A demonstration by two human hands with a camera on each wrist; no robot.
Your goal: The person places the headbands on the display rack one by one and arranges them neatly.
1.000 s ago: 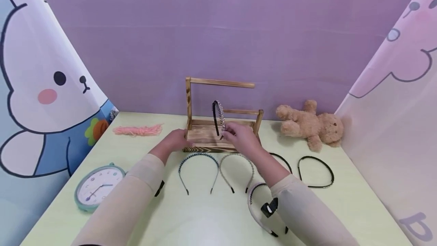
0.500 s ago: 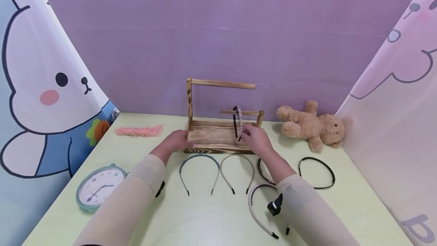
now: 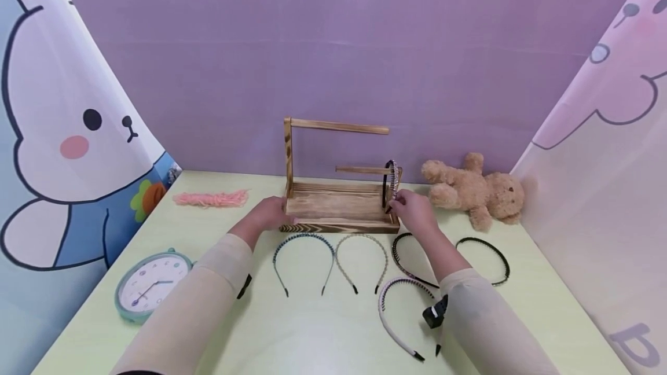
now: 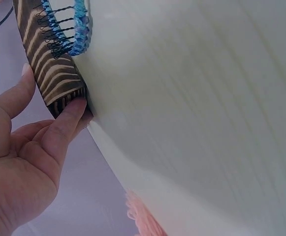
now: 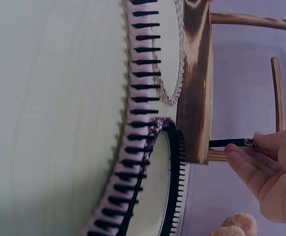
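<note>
A sparkly black toothed headband (image 3: 394, 175) hangs upright over the lower bar of a wooden rack (image 3: 339, 228), close to the bar's right post. My right hand (image 3: 417, 210) pinches one end of that headband between thumb and fingers; in the right wrist view its black tip (image 5: 229, 142) sticks out past the fingertips. At the rack's left end, my left hand (image 3: 267, 213) grips the tray's corner. The left wrist view has the thumb and fingers (image 4: 66, 125) on either side of the striped wooden edge (image 4: 56, 73).
In front of the rack lie a blue headband (image 3: 304, 236), a beaded headband (image 3: 363, 235), a white toothed headband (image 3: 383, 317) and black headbands (image 3: 398, 256). A teddy bear (image 3: 471, 192) lies to the right. Pink yarn (image 3: 211, 198) and a teal clock (image 3: 151, 288) are at left.
My right hand has moved right with the sparkly headband, from in front of the lower bar's free end along to its right post. The left hand has stayed on the rack.
</note>
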